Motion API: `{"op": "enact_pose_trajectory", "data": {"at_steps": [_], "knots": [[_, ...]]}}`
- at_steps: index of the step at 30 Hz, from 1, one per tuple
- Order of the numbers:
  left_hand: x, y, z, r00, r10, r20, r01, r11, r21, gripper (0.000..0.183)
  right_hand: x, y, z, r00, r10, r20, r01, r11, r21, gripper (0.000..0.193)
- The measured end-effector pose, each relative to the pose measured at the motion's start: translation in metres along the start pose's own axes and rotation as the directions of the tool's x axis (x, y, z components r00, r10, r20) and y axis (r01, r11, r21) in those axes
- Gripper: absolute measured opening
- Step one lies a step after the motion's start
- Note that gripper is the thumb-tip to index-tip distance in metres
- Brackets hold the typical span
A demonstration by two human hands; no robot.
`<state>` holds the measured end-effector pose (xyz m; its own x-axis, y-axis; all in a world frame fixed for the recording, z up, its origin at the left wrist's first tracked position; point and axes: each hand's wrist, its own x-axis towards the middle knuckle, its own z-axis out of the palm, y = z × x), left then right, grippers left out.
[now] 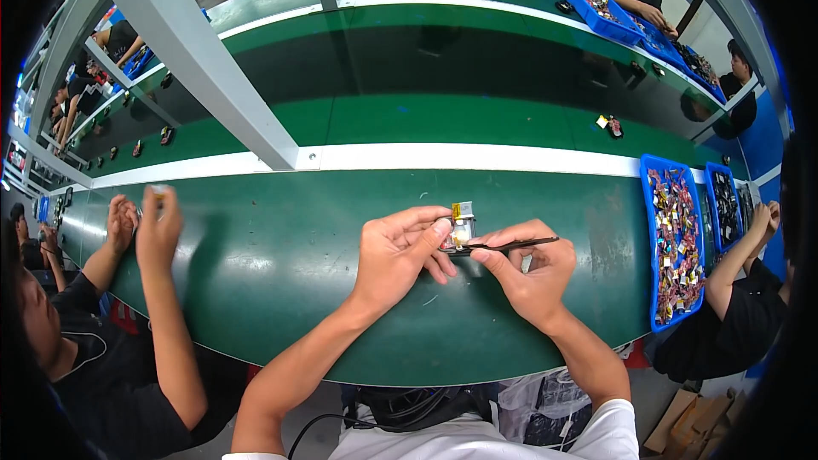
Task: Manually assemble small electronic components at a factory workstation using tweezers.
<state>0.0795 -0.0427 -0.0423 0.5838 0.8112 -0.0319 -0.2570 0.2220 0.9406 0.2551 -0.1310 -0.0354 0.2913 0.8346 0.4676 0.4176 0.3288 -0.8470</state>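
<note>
My left hand (390, 257) is closed on a small electronic device (461, 232), gripped between thumb and fingers above the green tabletop. A silver pouch battery (463, 209) with yellow tape sticks up at the device's far end. Black tweezers (521, 244) lie in my right hand (537, 277), pinched between thumb and fingers. Their tip reaches the near edge of the device, close to my left thumb. Fine parts inside the device are too small to make out.
At right stand a blue tray (654, 243) of small wired parts and a second blue tray (724, 204) of black pieces. A white rail (477, 158) and a slanted grey post (196, 60) border the dark conveyor (477, 60). Co-workers sit on both sides and opposite.
</note>
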Motion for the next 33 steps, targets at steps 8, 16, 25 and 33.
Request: {"op": "enact_pose_trajectory", "data": {"at_steps": [8, 16, 25, 33], "knots": [[-0.003, 0.001, -0.001, 1.000, -0.011, 0.015, 0.011, 1.000, 0.027, 0.027, -0.002, 0.002, -0.001, 0.998, -0.065, -0.002, 0.065, 0.996, 0.059, 0.015], [-0.008, 0.006, 0.000, 0.983, 0.167, 0.071, -0.170, 0.985, 0.029, 0.025, -0.003, -0.004, -0.001, 0.993, -0.116, -0.028, 0.118, 0.989, 0.093, 0.019], [-0.010, 0.006, -0.001, 0.981, 0.174, 0.081, -0.176, 0.984, 0.015, 0.025, 0.000, -0.009, -0.002, 0.982, -0.190, -0.008, 0.190, 0.977, 0.099, 0.019], [-0.010, 0.005, -0.001, 0.994, 0.086, 0.074, -0.086, 0.996, -0.009, 0.025, 0.001, -0.014, -0.006, 0.980, -0.196, 0.037, 0.195, 0.981, 0.020, 0.018]]}}
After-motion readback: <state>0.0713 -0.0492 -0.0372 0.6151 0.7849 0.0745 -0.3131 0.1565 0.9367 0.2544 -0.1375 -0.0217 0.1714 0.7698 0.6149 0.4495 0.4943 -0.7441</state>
